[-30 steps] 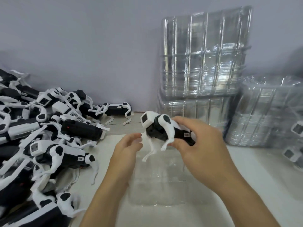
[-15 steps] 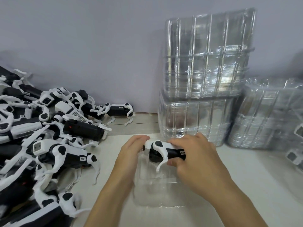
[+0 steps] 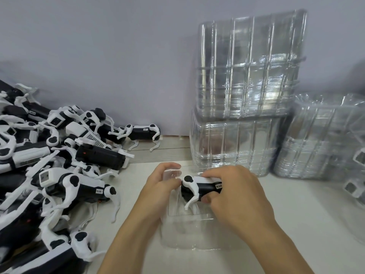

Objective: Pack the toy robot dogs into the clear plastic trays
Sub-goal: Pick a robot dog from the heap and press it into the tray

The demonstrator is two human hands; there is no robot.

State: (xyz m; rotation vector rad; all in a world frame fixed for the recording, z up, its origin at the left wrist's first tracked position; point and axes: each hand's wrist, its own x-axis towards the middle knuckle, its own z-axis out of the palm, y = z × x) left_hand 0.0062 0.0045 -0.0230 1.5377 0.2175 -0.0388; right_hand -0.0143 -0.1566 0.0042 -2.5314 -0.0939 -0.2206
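A black and white toy robot dog (image 3: 198,188) sits low in the far end of a clear plastic tray (image 3: 189,237) on the white table. My right hand (image 3: 236,194) grips its body from above, fingers curled round its back and underside. My left hand (image 3: 160,187) is at the dog's head end on the tray's left side; its fingers curl over the head, which is hidden behind them. One white leg of the dog points down into the tray.
A large heap of toy robot dogs (image 3: 49,165) fills the left side. Stacks of clear trays (image 3: 245,95) stand behind my hands, with another stack (image 3: 320,139) to the right. Packed dogs (image 3: 355,186) show at the right edge.
My right hand has lowered the dog from mid-air down into the tray. My left hand has moved in to the dog's head end.
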